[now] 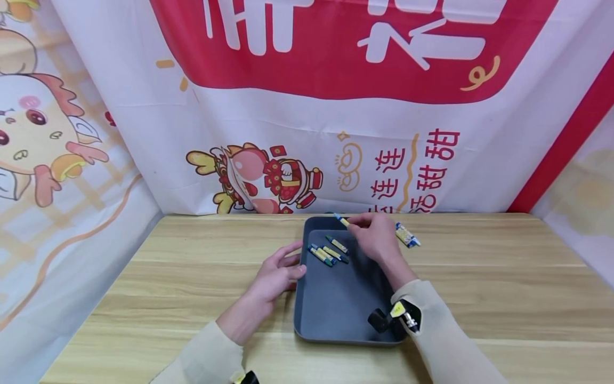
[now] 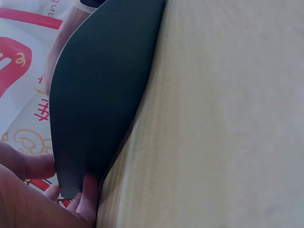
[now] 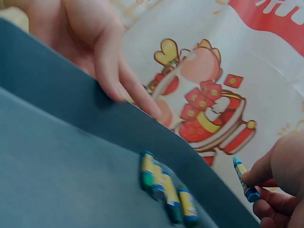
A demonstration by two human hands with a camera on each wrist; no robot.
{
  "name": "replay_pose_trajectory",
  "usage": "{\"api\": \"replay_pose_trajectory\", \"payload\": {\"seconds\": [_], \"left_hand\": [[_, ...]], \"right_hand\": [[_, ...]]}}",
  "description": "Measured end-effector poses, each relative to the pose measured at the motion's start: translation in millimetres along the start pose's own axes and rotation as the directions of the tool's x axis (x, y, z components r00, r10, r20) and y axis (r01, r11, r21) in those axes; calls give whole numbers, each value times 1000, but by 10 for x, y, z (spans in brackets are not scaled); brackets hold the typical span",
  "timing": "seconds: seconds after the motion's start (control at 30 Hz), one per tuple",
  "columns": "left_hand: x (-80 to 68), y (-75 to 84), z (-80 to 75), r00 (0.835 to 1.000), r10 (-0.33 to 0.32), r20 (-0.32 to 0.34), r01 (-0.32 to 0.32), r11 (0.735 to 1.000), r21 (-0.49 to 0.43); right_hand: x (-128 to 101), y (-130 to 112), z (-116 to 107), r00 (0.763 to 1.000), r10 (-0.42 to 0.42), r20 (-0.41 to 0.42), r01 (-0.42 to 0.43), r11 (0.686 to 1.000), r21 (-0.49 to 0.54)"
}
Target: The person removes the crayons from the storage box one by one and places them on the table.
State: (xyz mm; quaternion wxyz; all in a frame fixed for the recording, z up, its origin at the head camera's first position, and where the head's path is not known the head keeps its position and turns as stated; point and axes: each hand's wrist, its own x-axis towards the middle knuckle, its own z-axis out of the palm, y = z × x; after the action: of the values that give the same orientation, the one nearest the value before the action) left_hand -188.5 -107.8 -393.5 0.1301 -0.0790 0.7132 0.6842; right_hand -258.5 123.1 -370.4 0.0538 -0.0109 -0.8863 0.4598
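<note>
A dark grey rectangular tray (image 1: pixel 352 298) lies on the table. My left hand (image 1: pixel 278 272) rests against its left wall, fingers spread along the outside and thumb at the rim; the left wrist view shows the fingertips touching the outer wall (image 2: pixel 104 85). Above the tray's far end, my right hand (image 1: pixel 376 234) pinches a blue crayon (image 3: pixel 244 179) with a yellow-and-blue wrapper between thumb and fingers. Several green and blue crayons (image 1: pixel 320 256) in similar wrappers lie side by side in the tray, near its left wall.
More crayons (image 1: pixel 406 235) lie together on the wooden table (image 1: pixel 484 298), right of the tray's far end. A printed cloth (image 1: pixel 297 117) hangs behind the table's back edge. A wrist camera (image 1: pixel 384 319) on the right sleeve overhangs the tray's near right corner.
</note>
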Motion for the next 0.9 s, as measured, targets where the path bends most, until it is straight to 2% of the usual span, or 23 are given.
{"api": "replay_pose_trajectory", "payload": {"seconds": [0.23,0.37,0.7,0.9], "left_hand": [[1,-1,4,1000,-3,1,3,1000,-3],[-1,10,4,1000,-4,2,4,1000,-3],[6,8,8,1000,-4,16,4,1000,-7],[7,4,0,1000,2,21,-2,1000,-13]], "right_hand": [[9,44,-303,996,74,-41,-70,993,96],[30,131,-463,994,93,-62,-86,990,115],[108,372,-738,979,167,-117,-161,985,57],[141,521,-818,980,150,-132,-152,988,-6]]}}
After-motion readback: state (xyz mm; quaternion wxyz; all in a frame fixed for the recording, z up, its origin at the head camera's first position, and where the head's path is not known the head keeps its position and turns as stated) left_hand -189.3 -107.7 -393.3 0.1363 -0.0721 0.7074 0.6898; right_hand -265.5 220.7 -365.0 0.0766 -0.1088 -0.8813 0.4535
